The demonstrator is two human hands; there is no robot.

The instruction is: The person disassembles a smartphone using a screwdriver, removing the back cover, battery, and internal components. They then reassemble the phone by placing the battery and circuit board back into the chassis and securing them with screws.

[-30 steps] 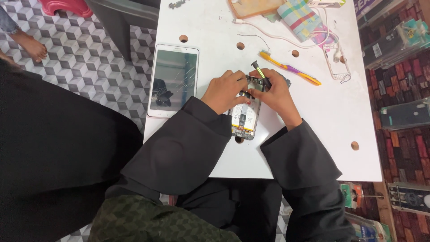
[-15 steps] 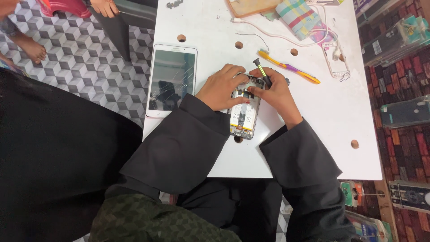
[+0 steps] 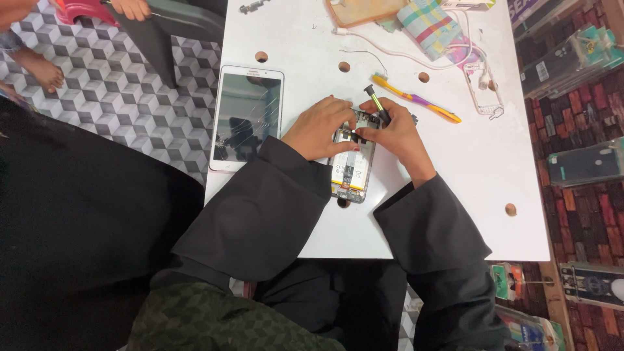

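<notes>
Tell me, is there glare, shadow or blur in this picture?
Head view: even light, sharp overall; the white table is bright, nearly washed out; the cracked tablet screen mirrors the room; soft shadow lies under both hands, left hand and right hand, dimming the open phone.

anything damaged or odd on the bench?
Yes. The white tablet left of the hands has a cracked screen, fractures spreading across the glass. The opened phone under the left hand and right hand lies with its back off, innards exposed.
</notes>
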